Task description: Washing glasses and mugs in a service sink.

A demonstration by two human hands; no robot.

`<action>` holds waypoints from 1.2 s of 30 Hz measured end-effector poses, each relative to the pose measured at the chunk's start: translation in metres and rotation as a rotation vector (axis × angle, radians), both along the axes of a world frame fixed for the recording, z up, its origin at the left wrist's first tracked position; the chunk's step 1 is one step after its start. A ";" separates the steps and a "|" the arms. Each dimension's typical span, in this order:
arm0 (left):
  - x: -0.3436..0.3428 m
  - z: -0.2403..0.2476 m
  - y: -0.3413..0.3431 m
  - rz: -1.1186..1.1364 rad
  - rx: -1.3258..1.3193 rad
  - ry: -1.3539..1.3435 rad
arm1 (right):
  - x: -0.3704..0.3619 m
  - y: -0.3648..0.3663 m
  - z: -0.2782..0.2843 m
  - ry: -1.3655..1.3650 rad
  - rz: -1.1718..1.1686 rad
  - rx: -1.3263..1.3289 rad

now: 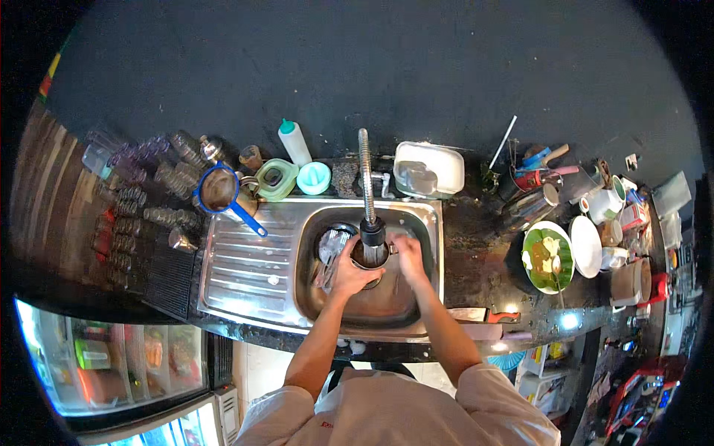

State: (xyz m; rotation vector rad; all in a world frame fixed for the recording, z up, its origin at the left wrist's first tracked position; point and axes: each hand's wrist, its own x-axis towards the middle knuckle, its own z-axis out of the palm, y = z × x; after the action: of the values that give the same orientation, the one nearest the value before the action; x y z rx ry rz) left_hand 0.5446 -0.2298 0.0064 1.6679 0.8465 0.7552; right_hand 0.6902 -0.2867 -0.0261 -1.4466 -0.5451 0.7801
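My left hand point(350, 272) grips a small metal cup point(370, 258) over the steel sink basin point(387, 312). The cup sits right under the spray head of the flexible spring faucet point(368, 204), and water runs into it. My right hand point(407, 253) is at the cup's right rim, fingers touching it. Clear glassware point(332, 249) lies in the basin just left of the cup.
A ribbed steel drainboard point(242, 267) lies left of the basin, with a blue strainer point(221, 192) and rows of glasses point(134, 215) beyond it. A white container point(429, 169) stands behind the sink. A green-lined plate point(547, 259) and cups crowd the dark counter at right.
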 end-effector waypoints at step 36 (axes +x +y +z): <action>-0.167 -0.008 0.037 -0.026 -0.209 -0.059 | -0.039 0.013 -0.054 0.559 -0.580 0.221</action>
State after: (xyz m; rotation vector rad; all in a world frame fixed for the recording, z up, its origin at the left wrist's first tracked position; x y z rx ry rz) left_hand 0.3772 -0.1932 -0.0019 1.4624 0.8319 0.6712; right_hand 0.6512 -0.2734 -0.0806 -1.0348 0.2116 0.5915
